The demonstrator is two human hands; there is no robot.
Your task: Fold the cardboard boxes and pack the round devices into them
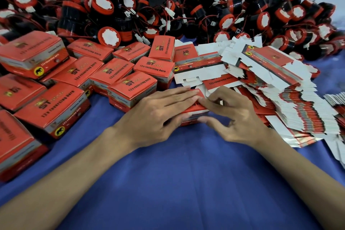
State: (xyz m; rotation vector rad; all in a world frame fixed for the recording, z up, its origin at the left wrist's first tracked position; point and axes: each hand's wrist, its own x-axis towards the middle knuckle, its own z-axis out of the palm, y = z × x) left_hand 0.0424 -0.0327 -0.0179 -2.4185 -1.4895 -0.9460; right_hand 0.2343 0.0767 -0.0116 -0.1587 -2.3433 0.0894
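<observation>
A red cardboard box (194, 113) stands on the blue cloth at the centre, mostly covered by both hands. My left hand (158, 112) lies flat across its top with straight fingers, the thumb against its front. My right hand (235, 115) holds the box's right end, fingers curled on the top edge and thumb at the front face. A heap of round black-and-red devices (168, 5) with wires fills the back. Whether a device is inside the box is hidden.
Several closed red boxes (130, 89) are stacked on the left and centre-left. A sloping stack of flat unfolded box blanks (280, 84) lies at the right, more blanks (336, 104) at the far right edge. The blue cloth (186, 173) stretches toward me.
</observation>
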